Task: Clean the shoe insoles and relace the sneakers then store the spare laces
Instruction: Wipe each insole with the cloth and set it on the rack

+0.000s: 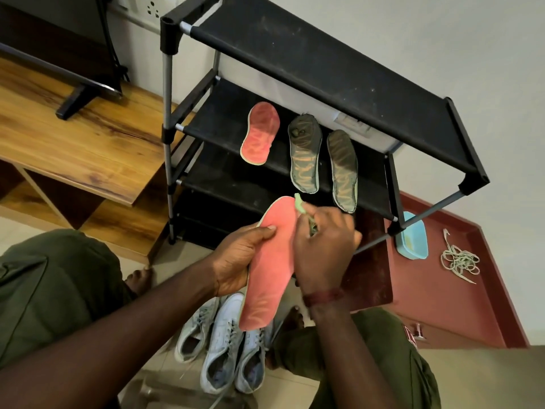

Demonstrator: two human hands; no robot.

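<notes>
head view, looking down past both forearms. held in mid air in front of the shoe rack [324, 69]: a long pink insole [272, 267], salmon coloured with faint paler swirl markings, pale green edge showing at the toe, heel end hanging low over the sneakers. left hand [236, 261] wrapped around its left edge, thumb pressed flat on the pink face, fingers curled behind. right hand [323, 249] closed around a small pale green brush [300, 206], bristle end touching the insole's top right edge, handle mostly hidden in the fist. dark red band [323, 297] on the right wrist.

on the rack's second black fabric shelf: a second pink insole [260, 134] at left, and two dark, grimy grey-green insoles [323, 160] side by side at right, all lying flat, toes pointing away.

on the floor between the knees: pale grey sneakers [224, 343], openings up, partly covered by the held insole. olive trousers [50, 293] on both sides, bare toes visible.

to the right, on a reddish-brown surface [460, 314]: a light blue tub [411, 240] partly behind the rack's leg, and just beside it a loose tangle of pale laces [460, 259].

at left: a wooden worktop [88, 134] carrying a black screen stand.
</notes>
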